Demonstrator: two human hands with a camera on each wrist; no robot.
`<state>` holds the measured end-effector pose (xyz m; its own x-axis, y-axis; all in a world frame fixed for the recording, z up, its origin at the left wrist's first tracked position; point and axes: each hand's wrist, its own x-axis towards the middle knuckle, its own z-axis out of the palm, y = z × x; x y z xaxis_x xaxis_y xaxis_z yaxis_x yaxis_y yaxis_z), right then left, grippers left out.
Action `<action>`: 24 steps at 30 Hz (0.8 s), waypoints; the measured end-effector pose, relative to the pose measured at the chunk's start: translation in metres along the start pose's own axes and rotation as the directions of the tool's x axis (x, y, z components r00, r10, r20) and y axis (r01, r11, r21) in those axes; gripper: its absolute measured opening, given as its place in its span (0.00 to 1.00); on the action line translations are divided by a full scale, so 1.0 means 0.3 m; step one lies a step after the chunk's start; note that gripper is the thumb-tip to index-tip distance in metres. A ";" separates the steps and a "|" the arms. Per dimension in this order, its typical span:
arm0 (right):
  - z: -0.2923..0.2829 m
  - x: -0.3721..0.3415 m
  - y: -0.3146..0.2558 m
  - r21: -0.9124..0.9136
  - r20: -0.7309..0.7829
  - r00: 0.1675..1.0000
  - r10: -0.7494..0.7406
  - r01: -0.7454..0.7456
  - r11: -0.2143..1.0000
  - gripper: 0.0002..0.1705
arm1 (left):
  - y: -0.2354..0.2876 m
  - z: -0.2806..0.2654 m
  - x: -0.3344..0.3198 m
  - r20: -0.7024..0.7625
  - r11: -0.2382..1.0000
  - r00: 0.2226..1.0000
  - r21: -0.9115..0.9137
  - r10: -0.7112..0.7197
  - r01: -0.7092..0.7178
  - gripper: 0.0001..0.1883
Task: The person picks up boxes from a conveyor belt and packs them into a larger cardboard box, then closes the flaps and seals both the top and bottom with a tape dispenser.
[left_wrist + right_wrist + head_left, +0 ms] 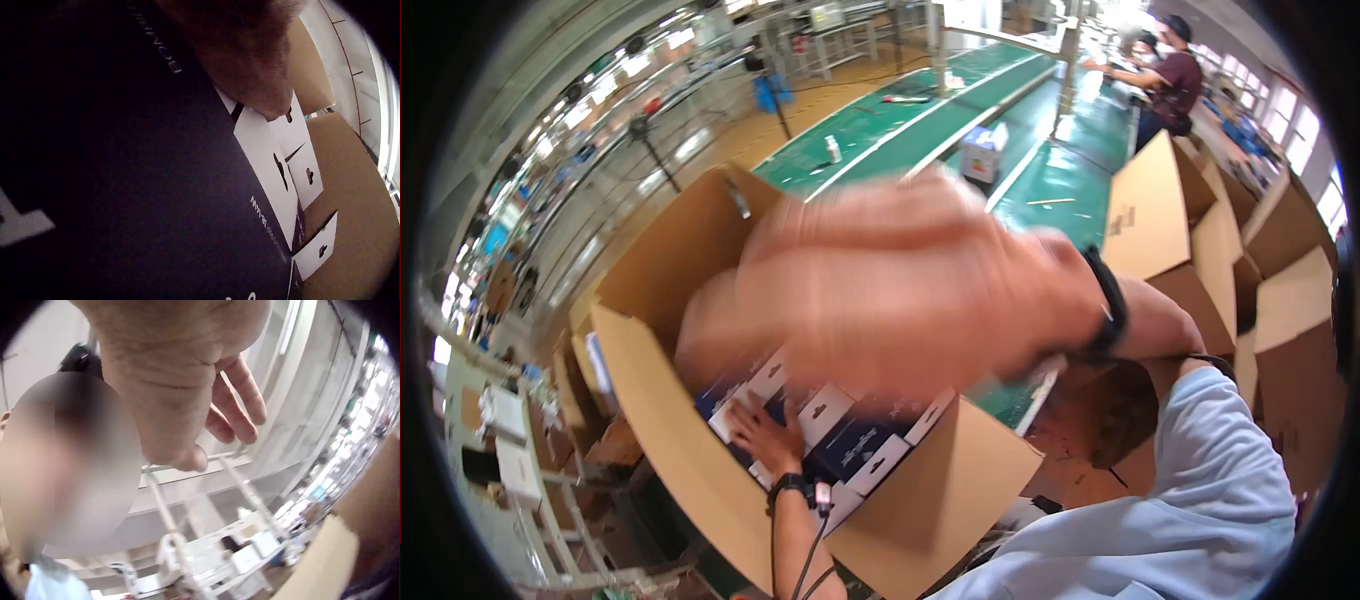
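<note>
My left hand (768,437) lies with spread fingers on dark blue boxes (852,452) with white hang tabs, packed inside an open cardboard carton (675,430). In the left wrist view a dark printed box (137,156) fills much of the picture, and the hand (250,62) reaches past its edge by the white tabs (265,162). Raised close to the head camera, my right hand (880,290) is blurred and hides part of the carton and boxes. The right wrist view shows this hand (181,381) holding nothing, its fingers (242,397) loosely bent.
Open cardboard cartons (1155,215) stand to the right. Beyond the carton runs a green conveyor belt (880,140) bearing a small box (983,152) and a white bottle (833,150). Another person (1170,85) stands at its far end. A cable (810,560) trails from my left wrist.
</note>
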<state>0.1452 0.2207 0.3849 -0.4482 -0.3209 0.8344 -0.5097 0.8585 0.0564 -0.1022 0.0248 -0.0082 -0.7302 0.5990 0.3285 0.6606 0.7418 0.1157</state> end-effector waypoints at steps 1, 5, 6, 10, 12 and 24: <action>-0.041 -0.040 0.075 -0.089 -0.005 0.997 0.081 -0.081 0.993 0.26 | 0.001 0.000 0.003 0.020 1.000 1.000 0.016 -0.007 0.007 0.44; -0.156 -0.386 0.420 -0.347 -0.065 0.835 0.547 -0.532 0.772 0.23 | 0.038 -0.075 0.015 0.145 0.995 0.986 -0.040 -0.083 0.090 0.44; -0.165 -0.488 0.467 -0.438 -0.055 0.716 0.695 -0.643 0.628 0.21 | 0.037 -0.074 0.013 0.149 0.996 0.986 -0.029 -0.080 0.085 0.44; -0.035 -1.021 0.662 -0.519 0.028 0.408 0.913 -0.774 0.362 0.36 | 0.038 -0.066 0.009 0.111 0.998 0.992 -0.025 -0.059 0.062 0.44; 0.078 -1.206 0.717 -0.492 0.082 0.244 0.966 -0.833 0.252 0.57 | 0.030 -0.059 0.009 0.082 0.999 0.996 -0.014 -0.028 0.029 0.43; 0.410 -1.450 1.014 -0.518 0.017 0.400 0.916 -0.780 0.351 0.54 | 0.039 -0.073 0.014 0.105 1.000 0.994 -0.010 -0.022 0.023 0.41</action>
<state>0.0947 0.5722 -0.0285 -0.6592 0.6511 0.3763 0.5512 0.7587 -0.3471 -0.0935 0.0293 0.0152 -0.7588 0.6111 0.2254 0.6453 0.7522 0.1331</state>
